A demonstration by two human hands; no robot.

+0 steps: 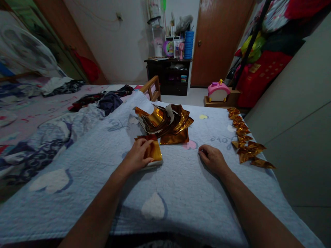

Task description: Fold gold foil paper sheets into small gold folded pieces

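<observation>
My left hand (138, 154) lies over a small stack of gold foil paper (155, 151), its fingers bent across the top sheet and its thumb at the near side. Below the gold sheets the stack shows a pale edge. My right hand (210, 157) rests on the light blue quilt with its fingers curled in, and nothing shows in it. Just beyond the left hand lies a larger loose pile of gold foil sheets (157, 117), some bent into a curve. Folded gold foil pieces (243, 131) run in a row along the right edge.
The quilt (186, 196) with heart prints covers the surface in front of me. Rumpled clothes and bedding (51, 134) lie to the left, near a white fan (24, 48). A wooden chair (153, 88) stands past the far edge, and a pale cabinet (297, 120) borders the right.
</observation>
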